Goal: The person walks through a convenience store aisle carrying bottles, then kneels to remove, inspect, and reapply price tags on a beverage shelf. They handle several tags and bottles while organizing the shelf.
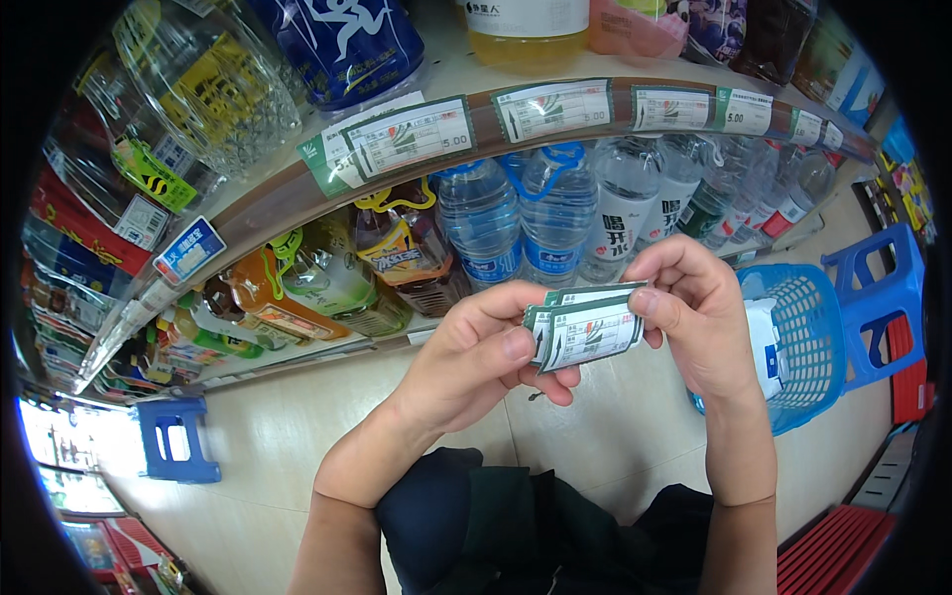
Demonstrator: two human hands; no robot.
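Between my two hands is a small fanned stack of paper price tags (593,335), white with green borders and printed writing. My left hand (487,349) pinches the stack's left end, its thumb lying on top. At the other end, my right hand (688,312) grips the upper right corner of the front tag between thumb and fingers. Beyond my hands runs the shelf's edge strip (487,149), where similar price tags (552,110) sit behind clear plastic. How many tags are in the stack I cannot tell.
Large water bottles (558,216) and tea bottles (405,245) fill the lower shelf. Drink bottles (342,52) stand above. At right are a blue plastic basket (807,357) with a white package inside and a blue stool (881,297). Another blue stool (176,440) stands at left.
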